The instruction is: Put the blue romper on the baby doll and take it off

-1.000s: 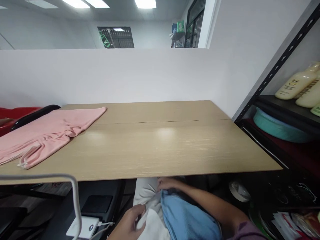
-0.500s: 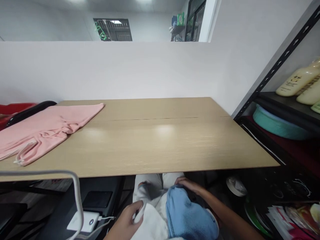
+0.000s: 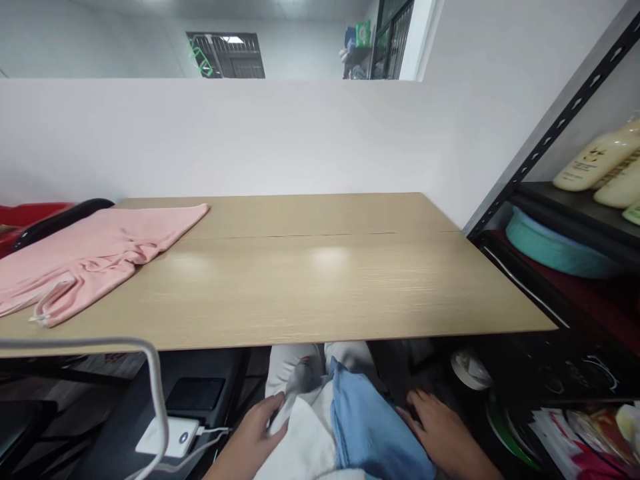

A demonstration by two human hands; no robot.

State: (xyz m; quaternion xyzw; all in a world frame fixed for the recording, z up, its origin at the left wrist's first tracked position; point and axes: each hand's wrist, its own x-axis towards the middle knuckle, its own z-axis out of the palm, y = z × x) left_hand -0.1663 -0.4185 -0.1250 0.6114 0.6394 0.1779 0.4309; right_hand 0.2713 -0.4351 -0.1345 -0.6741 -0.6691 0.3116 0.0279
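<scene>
Bottom centre, the left hand (image 3: 257, 430) is pinching the limp, light white cloth (image 3: 307, 450) by its edge, the right hand (image 3: 440, 433) lying spread beside the soft blue cloth (image 3: 370, 433).

Table (image 3: 325, 287), pale wood grain, smooth with a dull sheen; pink cloth (image 3: 95, 257) at left, soft and matt; blue cloth (image 3: 370, 433) at bottom centre, fleecy; white cloth (image 3: 305, 443) beside it, matt; shelf (image 3: 565, 120) at right, black painted metal; bottles (image 3: 595, 160) at upper right, smooth cream plastic.

pink garment (image 3: 95, 250), blue cloth (image 3: 373, 433), white cloth (image 3: 305, 443)
</scene>
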